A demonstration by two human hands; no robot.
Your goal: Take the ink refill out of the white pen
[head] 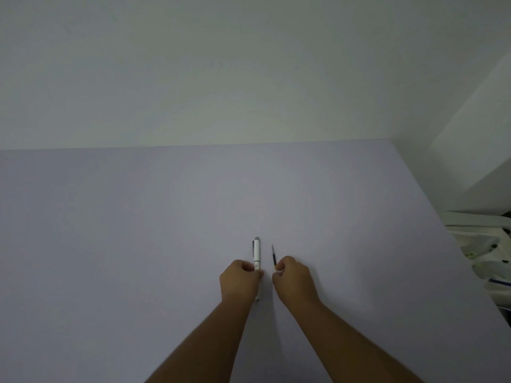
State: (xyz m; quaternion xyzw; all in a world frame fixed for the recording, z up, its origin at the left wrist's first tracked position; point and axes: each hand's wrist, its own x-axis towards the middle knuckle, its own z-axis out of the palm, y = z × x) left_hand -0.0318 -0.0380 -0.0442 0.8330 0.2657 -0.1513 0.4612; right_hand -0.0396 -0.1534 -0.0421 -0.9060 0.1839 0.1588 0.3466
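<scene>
2 hands are holding 2 pen parts apart.
Left hand (240, 280) is gripping the white plastic pen (257, 254); right hand (293, 280) is pinching the thin dark ink refill (273, 257), already out, above the pale purple table (138, 230).

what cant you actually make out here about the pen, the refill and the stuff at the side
Head view only:
- White pen: its lower barrel is covered by the left hand; only a small tip peeks out below.
- Ink refill: its near end is hidden inside the right hand, and its tip is too small to read.
- Bags beside the table: cut off by the right edge, contents unclear.
</scene>
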